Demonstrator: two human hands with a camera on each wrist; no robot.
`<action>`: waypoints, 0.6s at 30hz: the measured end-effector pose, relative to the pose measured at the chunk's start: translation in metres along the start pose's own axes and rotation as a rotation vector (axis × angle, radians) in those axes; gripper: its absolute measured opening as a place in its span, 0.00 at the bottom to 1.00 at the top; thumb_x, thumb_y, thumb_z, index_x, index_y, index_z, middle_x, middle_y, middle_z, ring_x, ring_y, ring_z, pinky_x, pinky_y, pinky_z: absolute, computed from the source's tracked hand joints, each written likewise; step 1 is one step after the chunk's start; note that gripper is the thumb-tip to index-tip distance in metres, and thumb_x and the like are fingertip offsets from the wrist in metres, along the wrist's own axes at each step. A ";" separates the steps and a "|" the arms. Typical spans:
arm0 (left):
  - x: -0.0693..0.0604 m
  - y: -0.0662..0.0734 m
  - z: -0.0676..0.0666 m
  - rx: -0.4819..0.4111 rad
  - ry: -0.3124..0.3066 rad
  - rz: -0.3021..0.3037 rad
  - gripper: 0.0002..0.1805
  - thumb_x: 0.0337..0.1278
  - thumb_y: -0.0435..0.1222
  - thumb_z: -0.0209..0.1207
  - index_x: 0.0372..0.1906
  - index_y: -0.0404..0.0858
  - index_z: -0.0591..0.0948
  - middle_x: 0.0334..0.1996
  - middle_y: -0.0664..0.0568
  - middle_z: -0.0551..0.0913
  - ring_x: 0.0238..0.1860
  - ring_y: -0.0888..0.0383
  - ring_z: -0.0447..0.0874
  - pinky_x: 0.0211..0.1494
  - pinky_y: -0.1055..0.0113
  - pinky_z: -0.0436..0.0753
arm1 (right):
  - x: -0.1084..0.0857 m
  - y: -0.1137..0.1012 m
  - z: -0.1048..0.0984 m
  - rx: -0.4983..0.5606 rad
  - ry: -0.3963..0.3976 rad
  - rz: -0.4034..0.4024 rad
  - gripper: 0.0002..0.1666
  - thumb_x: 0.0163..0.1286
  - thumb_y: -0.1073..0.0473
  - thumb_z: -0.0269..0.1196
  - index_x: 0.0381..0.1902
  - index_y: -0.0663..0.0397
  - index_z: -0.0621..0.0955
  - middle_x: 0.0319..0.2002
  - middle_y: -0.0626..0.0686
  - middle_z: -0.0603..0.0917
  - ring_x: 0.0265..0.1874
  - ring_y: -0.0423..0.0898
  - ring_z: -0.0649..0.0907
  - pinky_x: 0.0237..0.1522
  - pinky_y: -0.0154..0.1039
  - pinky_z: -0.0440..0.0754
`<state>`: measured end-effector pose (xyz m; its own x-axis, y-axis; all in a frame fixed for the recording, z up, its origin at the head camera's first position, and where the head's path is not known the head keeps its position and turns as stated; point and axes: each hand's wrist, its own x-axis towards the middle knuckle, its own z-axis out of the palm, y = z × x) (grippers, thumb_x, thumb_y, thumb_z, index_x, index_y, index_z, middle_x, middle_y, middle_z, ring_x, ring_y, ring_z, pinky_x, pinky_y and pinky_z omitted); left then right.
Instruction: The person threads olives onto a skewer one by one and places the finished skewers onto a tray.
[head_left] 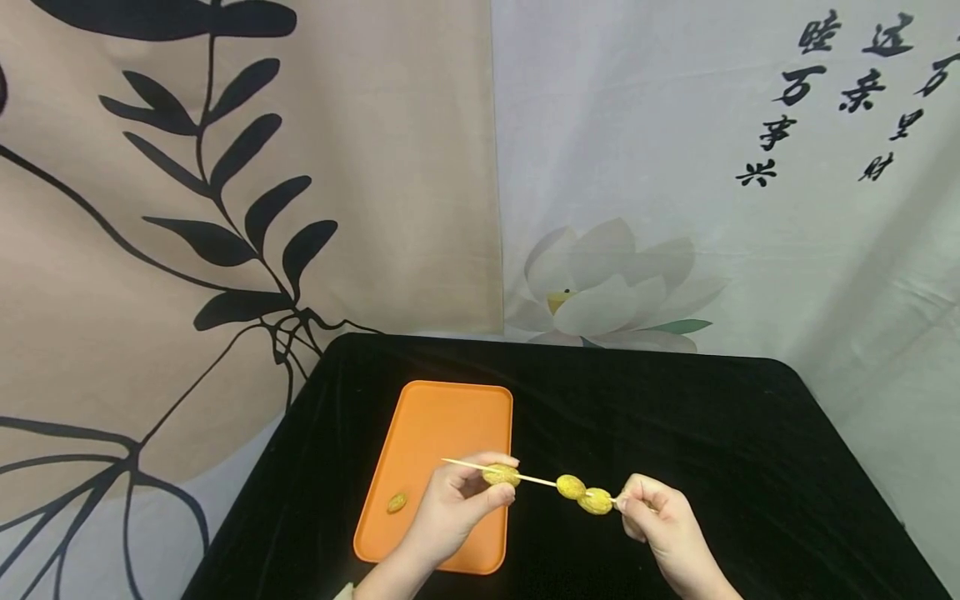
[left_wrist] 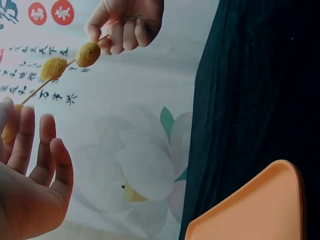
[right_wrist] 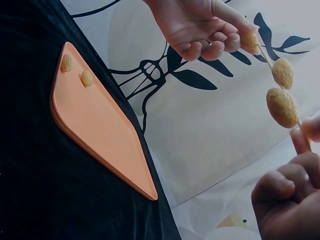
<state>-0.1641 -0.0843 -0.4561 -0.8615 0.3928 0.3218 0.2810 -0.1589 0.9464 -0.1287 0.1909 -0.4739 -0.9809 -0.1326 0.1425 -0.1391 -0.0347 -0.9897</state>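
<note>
My right hand (head_left: pixel 660 523) pinches one end of a thin wooden skewer (head_left: pixel 536 480). Two yellow, wrinkled oval fruits (head_left: pixel 596 501) sit on the skewer close to that hand, side by side. A third yellow fruit (head_left: pixel 501 475) is pinched between the thumb and fingers of my left hand (head_left: pixel 461 504); the skewer's tip shows beyond it. In the left wrist view this fruit (left_wrist: pixel 11 125) is partly covered by fingers. In the right wrist view the two threaded fruits (right_wrist: pixel 281 107) appear between both hands.
An orange tray (head_left: pixel 450 417) lies on the black-covered table (head_left: pixel 720 442), under and behind my left hand. Two loose yellow fruits (right_wrist: pixel 87 78) rest on it in the right wrist view; the head view shows just one. A printed cloth (head_left: pixel 405 167) hangs behind the table.
</note>
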 end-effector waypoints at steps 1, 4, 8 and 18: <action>0.000 0.000 0.000 0.003 0.000 0.000 0.14 0.59 0.27 0.62 0.50 0.29 0.80 0.39 0.54 0.85 0.39 0.59 0.83 0.42 0.61 0.84 | 0.000 0.000 0.001 0.002 0.002 -0.002 0.13 0.66 0.74 0.54 0.22 0.65 0.66 0.15 0.50 0.60 0.14 0.56 0.58 0.13 0.46 0.57; 0.000 0.000 0.001 0.012 0.000 -0.005 0.14 0.59 0.27 0.62 0.50 0.30 0.80 0.40 0.52 0.85 0.39 0.59 0.83 0.42 0.61 0.84 | 0.000 -0.001 0.002 0.010 0.009 0.002 0.13 0.66 0.75 0.54 0.22 0.65 0.66 0.15 0.47 0.61 0.14 0.55 0.58 0.14 0.46 0.57; 0.001 -0.001 0.003 0.015 -0.001 -0.009 0.14 0.59 0.28 0.62 0.51 0.31 0.80 0.40 0.50 0.84 0.39 0.59 0.83 0.42 0.61 0.84 | -0.001 -0.004 0.004 0.005 0.028 0.034 0.13 0.66 0.74 0.54 0.22 0.65 0.66 0.16 0.45 0.63 0.14 0.55 0.58 0.14 0.45 0.57; 0.002 0.000 0.009 0.020 -0.010 0.024 0.13 0.59 0.28 0.61 0.50 0.33 0.81 0.38 0.44 0.84 0.38 0.59 0.82 0.41 0.62 0.83 | -0.003 -0.009 0.010 0.001 0.055 0.048 0.13 0.65 0.75 0.54 0.21 0.65 0.66 0.15 0.45 0.63 0.14 0.57 0.57 0.13 0.45 0.57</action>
<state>-0.1620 -0.0758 -0.4557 -0.8503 0.3982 0.3442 0.3097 -0.1503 0.9389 -0.1230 0.1822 -0.4655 -0.9924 -0.0794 0.0940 -0.0919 -0.0308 -0.9953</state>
